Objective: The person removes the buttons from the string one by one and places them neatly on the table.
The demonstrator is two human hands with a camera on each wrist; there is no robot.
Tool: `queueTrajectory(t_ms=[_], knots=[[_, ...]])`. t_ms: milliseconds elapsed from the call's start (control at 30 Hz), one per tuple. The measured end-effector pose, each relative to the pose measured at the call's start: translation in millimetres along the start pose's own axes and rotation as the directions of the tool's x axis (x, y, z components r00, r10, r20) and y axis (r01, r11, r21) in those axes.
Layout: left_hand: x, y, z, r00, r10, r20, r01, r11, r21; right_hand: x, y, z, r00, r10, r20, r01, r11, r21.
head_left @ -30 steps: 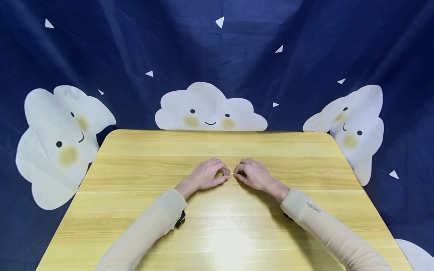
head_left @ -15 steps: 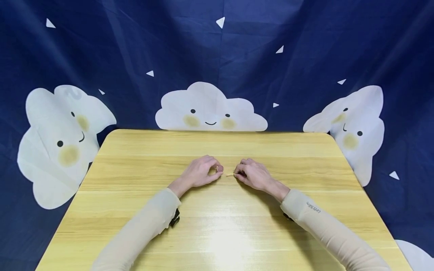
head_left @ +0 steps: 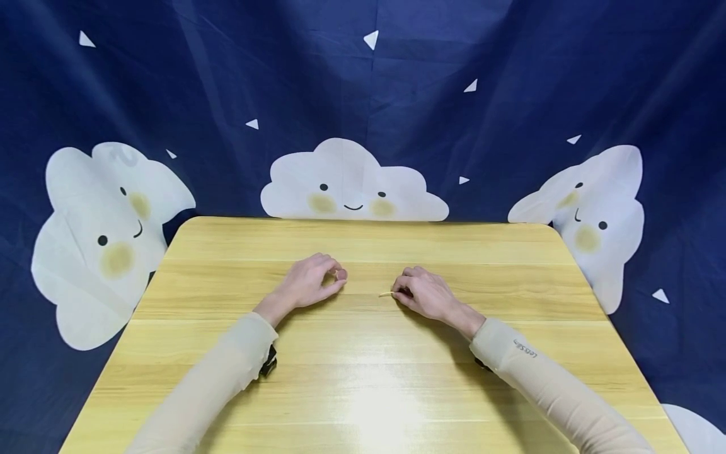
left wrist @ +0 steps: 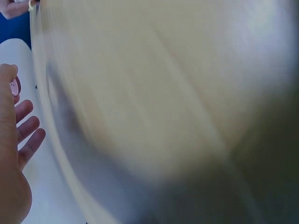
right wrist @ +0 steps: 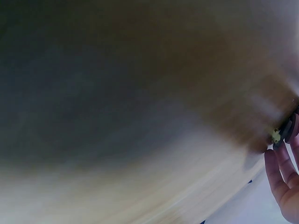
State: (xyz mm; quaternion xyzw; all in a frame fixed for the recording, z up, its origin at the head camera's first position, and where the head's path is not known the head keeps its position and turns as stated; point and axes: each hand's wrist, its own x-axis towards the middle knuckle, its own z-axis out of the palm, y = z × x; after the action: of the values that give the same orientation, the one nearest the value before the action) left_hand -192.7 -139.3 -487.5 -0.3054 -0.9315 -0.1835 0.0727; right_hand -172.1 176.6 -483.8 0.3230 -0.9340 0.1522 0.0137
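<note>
My left hand [head_left: 311, 281] pinches a pink button [head_left: 341, 275] between thumb and finger, above the left-centre of the wooden table [head_left: 374, 366]. In the left wrist view the button [left wrist: 15, 86] is round with small holes, and the other fingers stand loosely apart. To the right, my right hand [head_left: 426, 294] grips a thin yellow cord [head_left: 386, 294], whose short end sticks out leftward. Yellow strands [right wrist: 275, 136] and dark round pieces [right wrist: 285, 130] show at those fingertips in the right wrist view; their kind is hard to make out.
A dark blue curtain [head_left: 317, 75] with printed white clouds hangs behind and beside the table. The table's rounded back corners lie close to it.
My left hand has drawn away to the left and slightly back with the pink button, off the cord's end. The right hand stays in place, and more cord shows beside it.
</note>
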Motion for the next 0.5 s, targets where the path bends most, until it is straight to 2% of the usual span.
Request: queueTrajectory(t_ms=[300,500], knots=[[-7.4,-20.0,-14.5,0.997,-0.059,0.044,0.058,0.998,0.028,0.0,0.4,0.2,1.0,0.006,0.002,-0.006,1.0,-0.009],[-10.5,-32.3,-21.5,0.995,-0.076,0.062,0.072,0.995,0.064,0.9,-0.1,-0.2,1.0,0.02,0.016,-0.02,1.0,-0.011]])
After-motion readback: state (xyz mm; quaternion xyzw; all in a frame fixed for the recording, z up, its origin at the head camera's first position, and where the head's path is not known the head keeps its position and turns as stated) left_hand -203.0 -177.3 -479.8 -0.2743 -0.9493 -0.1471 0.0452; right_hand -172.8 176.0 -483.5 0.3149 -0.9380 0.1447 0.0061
